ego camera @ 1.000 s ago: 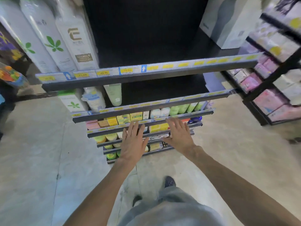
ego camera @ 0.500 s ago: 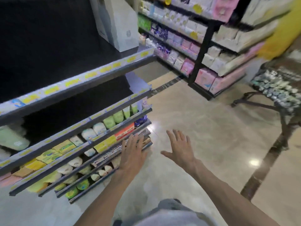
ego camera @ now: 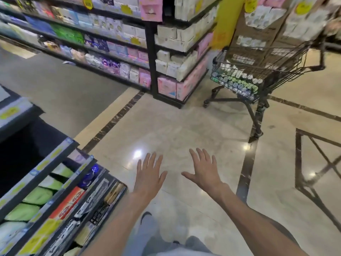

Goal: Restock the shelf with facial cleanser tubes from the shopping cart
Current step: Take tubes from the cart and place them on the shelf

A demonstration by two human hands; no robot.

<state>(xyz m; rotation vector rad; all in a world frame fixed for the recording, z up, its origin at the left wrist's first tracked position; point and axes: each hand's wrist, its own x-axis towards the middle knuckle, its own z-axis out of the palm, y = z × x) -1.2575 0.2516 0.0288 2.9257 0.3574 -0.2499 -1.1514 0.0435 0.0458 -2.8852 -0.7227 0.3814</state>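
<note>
Both hands have come off the shelf front since a second ago and the view has swung right, so the shopping cart is now in frame at upper right. Left hand hangs over bare floor, palm down, fingers straight and slightly spread, holding nothing. Right hand is beside it, apart from it, fingers splayed wider, thumb out to the left, also holding nothing. Neither hand touches anything. Shelf sits at lower left, tiers stepping down, green and white packs on the lower tiers, an orange box and dark packets to their right, yellow price tags along the rails. Cart stands well apart from the hands, across the floor; facial cleanser tubes lie in its basket, packed close, caps white and green, blurred so no count. Cardboard boxes stack behind the cart. Another shelving unit with pink and white packs stands left of the cart. Dark inlay lines cross the floor. Person's grey trousers and one dark shoe show at bottom.
</note>
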